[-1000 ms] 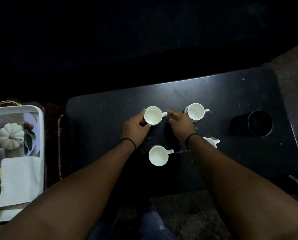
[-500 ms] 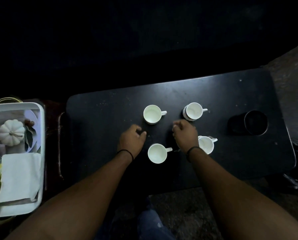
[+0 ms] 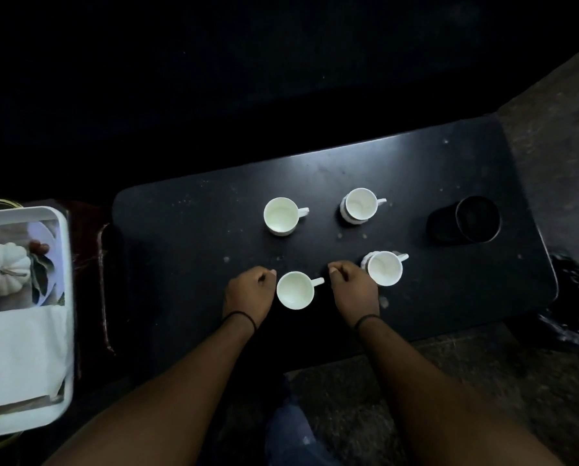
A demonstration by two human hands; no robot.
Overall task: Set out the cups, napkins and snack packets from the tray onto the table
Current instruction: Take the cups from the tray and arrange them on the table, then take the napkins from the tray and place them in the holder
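both hands (image 3: 249,294) (image 3: 353,289) clenched, grasping nothing, flanking near cup (image 3: 294,290), 4 cups mid-table (image 3: 180,264)

Four white cups stand on the dark table (image 3: 187,237): the nearest cup (image 3: 295,290) sits between the curled left hand (image 3: 249,292) and right hand (image 3: 353,287), neither visibly gripping it. A second cup (image 3: 384,268) is just right of the right hand, and two more, (image 3: 280,215) and (image 3: 361,204), stand beyond both hands. Far left of the left hand, a white tray (image 3: 66,250) holds folded napkins (image 3: 24,356).
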